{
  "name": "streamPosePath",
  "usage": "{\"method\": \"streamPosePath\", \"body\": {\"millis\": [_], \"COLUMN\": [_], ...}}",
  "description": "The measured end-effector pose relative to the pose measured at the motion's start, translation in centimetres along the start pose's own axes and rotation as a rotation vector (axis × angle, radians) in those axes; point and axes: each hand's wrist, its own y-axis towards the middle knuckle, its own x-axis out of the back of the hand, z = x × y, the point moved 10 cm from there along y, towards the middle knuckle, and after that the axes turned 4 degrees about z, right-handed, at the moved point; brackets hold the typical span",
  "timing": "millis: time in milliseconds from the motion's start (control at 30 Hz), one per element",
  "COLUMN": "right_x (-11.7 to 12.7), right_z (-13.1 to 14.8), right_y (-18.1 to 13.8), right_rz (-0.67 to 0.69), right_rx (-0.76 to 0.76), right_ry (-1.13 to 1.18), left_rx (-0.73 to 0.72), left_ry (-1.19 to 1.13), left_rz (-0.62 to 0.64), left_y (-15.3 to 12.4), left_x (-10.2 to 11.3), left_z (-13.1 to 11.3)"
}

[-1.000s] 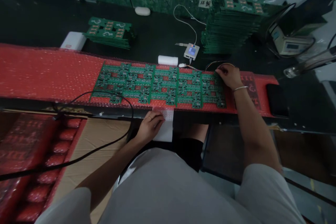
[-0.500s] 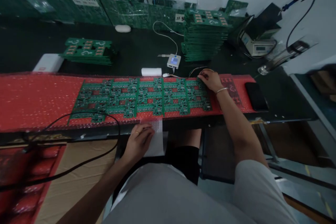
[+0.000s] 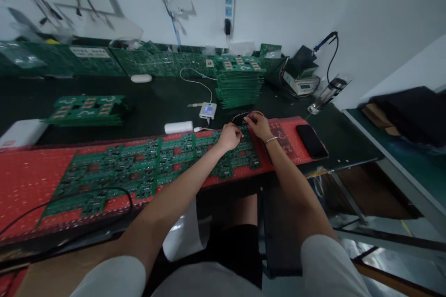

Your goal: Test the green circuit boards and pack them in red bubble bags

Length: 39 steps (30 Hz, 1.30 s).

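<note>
Hand R (image 3: 247, 121) — pinched on thin wires (image 3: 239, 115); hand L (image 3: 230, 137) — half-curled over PCBs (image 3: 166, 164).

Board row (image 3: 148, 162): on my bubble wrap (image 3: 21, 171), along the bench's (image 3: 156, 100) near edge
My left hand (image 3: 230, 137): over the row's right part, left of my right hand (image 3: 258, 126)
My right hand: at the row's far right corner
Phone (image 3: 311, 141): right end of wrap, to my right
Cylinder (image 3: 178, 127): just behind row, left of small device (image 3: 208, 110)
Tall stack (image 3: 239, 90): behind my hands, right of small device
Short stack (image 3: 87, 111): behind row, left
Scale (image 3: 303, 85): right of tall stack
</note>
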Motion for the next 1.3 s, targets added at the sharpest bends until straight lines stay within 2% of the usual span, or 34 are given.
{"method": "streamPosePath", "body": {"millis": [433,600,667,767,867,967,1033,1167,1300], "right_x": [-0.3,-0.5,-0.6,-0.5,0.9,3.1,3.7,2.7,1.9], "right_z": [0.2,-0.3,-0.3,-0.1,0.9,2.6,3.8,4.9,4.2], "right_y": [-0.1,-0.1,0.0,0.2,-0.1,-2.0,-4.2,-9.3,-11.1], "right_rz": [0.004,0.015,0.013,0.005,-0.036,-0.050,0.011,0.183,0.186], "right_rx": [0.021,0.011,0.023,0.022,0.006,0.006,0.027,0.095,0.104], "right_ry": [0.068,0.043,0.062,0.086,0.083,0.028,-0.022,-0.077,-0.084], "left_rx": [0.073,0.073,-0.007,-0.207,-0.263,-0.242,-0.233,-0.207,-0.253], "left_ry": [0.156,0.181,0.190,0.261,0.367,0.429,0.432,0.362,0.254], "left_rz": [-0.068,-0.076,-0.065,0.010,0.083,0.123,0.139,0.147,0.082], "left_y": [1.0,0.4,-0.4,-2.0,-3.1,-3.2,-3.0,-2.9,-5.4], "left_x": [-1.6,-1.4,-1.2,-1.6,-2.1,-2.4,-2.6,-2.7,-1.8], "left_z": [1.0,0.6,-0.1,-1.9,-2.4,-2.6,-2.7,-2.7,-3.0]}}
